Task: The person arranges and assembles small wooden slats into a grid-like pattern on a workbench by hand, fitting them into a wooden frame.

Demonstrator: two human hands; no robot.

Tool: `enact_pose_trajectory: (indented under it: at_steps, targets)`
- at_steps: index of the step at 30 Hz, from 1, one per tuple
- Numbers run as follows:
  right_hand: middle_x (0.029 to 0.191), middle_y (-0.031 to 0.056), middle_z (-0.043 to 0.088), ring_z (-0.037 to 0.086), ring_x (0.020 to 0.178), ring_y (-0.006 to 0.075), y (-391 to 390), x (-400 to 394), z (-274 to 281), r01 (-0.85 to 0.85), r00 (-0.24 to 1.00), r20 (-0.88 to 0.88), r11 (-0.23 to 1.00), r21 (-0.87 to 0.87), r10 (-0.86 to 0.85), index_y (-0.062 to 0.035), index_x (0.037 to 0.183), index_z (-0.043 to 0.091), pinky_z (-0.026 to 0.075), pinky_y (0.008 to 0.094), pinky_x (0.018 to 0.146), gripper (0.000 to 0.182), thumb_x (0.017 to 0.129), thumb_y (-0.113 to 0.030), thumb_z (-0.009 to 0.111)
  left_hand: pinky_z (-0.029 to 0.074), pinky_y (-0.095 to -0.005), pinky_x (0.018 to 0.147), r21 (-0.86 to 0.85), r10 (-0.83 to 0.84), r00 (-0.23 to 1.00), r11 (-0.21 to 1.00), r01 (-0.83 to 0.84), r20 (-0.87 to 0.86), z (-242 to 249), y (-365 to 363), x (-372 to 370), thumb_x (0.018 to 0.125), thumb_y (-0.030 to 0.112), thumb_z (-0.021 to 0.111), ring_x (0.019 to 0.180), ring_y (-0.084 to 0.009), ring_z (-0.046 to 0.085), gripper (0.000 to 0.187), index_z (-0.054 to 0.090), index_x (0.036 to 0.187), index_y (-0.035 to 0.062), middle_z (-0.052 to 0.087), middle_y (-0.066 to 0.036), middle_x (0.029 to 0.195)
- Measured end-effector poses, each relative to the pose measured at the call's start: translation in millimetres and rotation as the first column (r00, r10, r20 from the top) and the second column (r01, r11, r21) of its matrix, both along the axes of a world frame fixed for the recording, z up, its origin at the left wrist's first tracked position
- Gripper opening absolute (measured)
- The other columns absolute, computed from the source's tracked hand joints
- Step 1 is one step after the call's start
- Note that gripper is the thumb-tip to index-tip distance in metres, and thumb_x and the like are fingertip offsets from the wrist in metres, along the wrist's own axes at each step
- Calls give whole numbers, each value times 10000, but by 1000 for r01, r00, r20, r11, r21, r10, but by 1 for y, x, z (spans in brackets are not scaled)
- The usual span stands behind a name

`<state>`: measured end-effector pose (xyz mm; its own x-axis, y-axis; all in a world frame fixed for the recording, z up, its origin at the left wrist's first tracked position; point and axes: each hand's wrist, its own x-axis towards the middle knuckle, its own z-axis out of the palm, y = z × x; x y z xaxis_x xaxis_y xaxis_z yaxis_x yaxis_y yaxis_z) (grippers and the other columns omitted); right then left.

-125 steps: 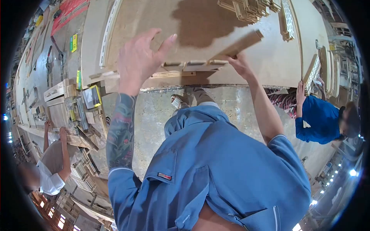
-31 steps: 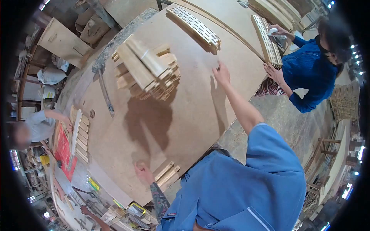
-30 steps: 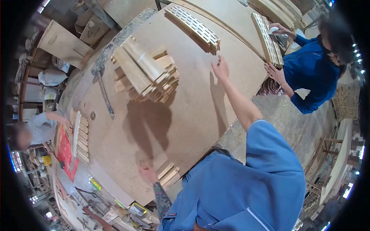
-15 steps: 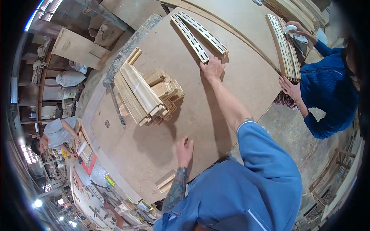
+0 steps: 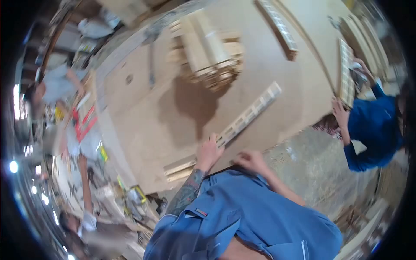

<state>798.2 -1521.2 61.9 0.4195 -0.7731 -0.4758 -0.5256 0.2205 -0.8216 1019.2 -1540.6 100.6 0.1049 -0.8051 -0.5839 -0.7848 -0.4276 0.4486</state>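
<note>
The left hand (image 5: 210, 154) is closed around the near end of a slotted wooden strip (image 5: 249, 116), thumb and fingers pressed on it. The strip lies slantwise from this hand, its far end reaching away and to the right over the tabletop (image 5: 143, 112). The right hand (image 5: 252, 161) is to the right of the left hand and apart from it, at the near table edge, fingers curled in; blur hides whether they meet or pinch anything. That edge passes close by both hands, then climbs away to the right, with the concrete floor (image 5: 294, 162) beyond it

Just left of the left hand, short wooden pieces (image 5: 180, 167) lie side by side near the edge. Straight ahead of the left hand, a broad stretch of tabletop, partly shadowed, separates it from the stack of wooden slats (image 5: 208, 47). Left of the stack lies a long-handled tool (image 5: 151, 63). Well ahead and right of the right hand, a second slotted strip (image 5: 279, 30) lies apart from the held one, and farther right a co-worker in blue (image 5: 372, 125) touches a slotted panel (image 5: 345, 73)
</note>
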Motion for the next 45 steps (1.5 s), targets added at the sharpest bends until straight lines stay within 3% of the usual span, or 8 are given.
enact_pose_trajectory:
  at_steps: [7, 14, 18, 23, 26, 28, 31, 45]
  targets:
    - [858, 117, 711, 669, 742, 177, 54, 52, -3, 170, 983, -45, 975, -145, -178, -16, 1136, 673, 533, 319, 686, 302, 884, -181, 698, 529, -483, 824, -315, 485, 864, 848, -426, 138, -9, 271, 186, 835, 356, 707, 982, -425, 656, 553, 535, 1280, 77, 681, -229, 1065]
    - [871, 116, 709, 663, 737, 192, 92, 177, 41, -144, 989, -31, 985, -96, 142, -5, 1136, 670, 542, 332, 718, 298, 891, -172, 698, 528, -518, 831, -506, 728, 646, 657, -559, 230, -92, 201, 384, 841, 507, 676, 988, -441, 663, 760, 473, 1402, 36, 693, -258, 1056]
    - [956, 133, 717, 690, 818, 261, 87, 197, 59, -306, 952, -93, 922, -237, 292, -14, 1178, 658, 552, 362, 765, 354, 869, -173, 726, 539, -475, 787, -531, 812, 561, 549, -646, 157, -14, 196, 409, 831, 522, 704, 934, -421, 677, 688, 561, 1330, 72, 705, -246, 994]
    - [1422, 149, 533, 507, 1298, 321, 61, 214, 98, -346, 935, -310, 646, -680, 174, -135, 1419, 510, 435, 435, 1037, 711, 770, -171, 799, 551, -396, 750, -583, 677, 727, 638, -504, 112, 17, 287, 379, 870, 364, 727, 839, -320, 686, 377, 681, 1164, 133, 716, -157, 979]
    - [1517, 138, 434, 416, 1376, 332, 43, 227, 108, -425, 901, -377, 612, -667, 214, -197, 1478, 437, 362, 447, 1112, 839, 729, -176, 814, 548, -383, 750, -503, 379, 925, 799, -329, -2, 15, 291, 327, 850, 307, 747, 871, -280, 671, 313, 705, 1125, 162, 692, -91, 1005]
    - [1435, 125, 517, 475, 1314, 331, 33, 217, 79, -645, 764, -560, 354, -677, 321, -199, 1404, 519, 391, 439, 1089, 741, 723, -166, 811, 544, -381, 746, -558, 152, 988, 819, -135, -15, 5, 279, 306, 830, 292, 762, 902, -264, 661, 306, 716, 1109, 175, 672, -61, 1015]
    - [1293, 89, 617, 554, 1221, 296, 25, 172, 21, -757, 647, -547, 533, -377, 532, -200, 1305, 593, 442, 426, 1024, 614, 724, -148, 783, 530, -388, 725, -447, -60, 997, 891, 78, 54, -20, 265, 283, 793, 285, 782, 920, -244, 631, 336, 721, 1110, 191, 613, -38, 986]
    - [1127, -8, 650, 576, 1078, 226, 27, 137, -22, -638, 770, -412, 570, -517, 487, -199, 1222, 632, 435, 419, 938, 464, 769, -218, 729, 472, -413, 812, -313, -168, 967, 923, 222, 190, -50, 251, 267, 744, 239, 776, 916, -275, 554, 627, 625, 1353, 232, 560, -68, 967]
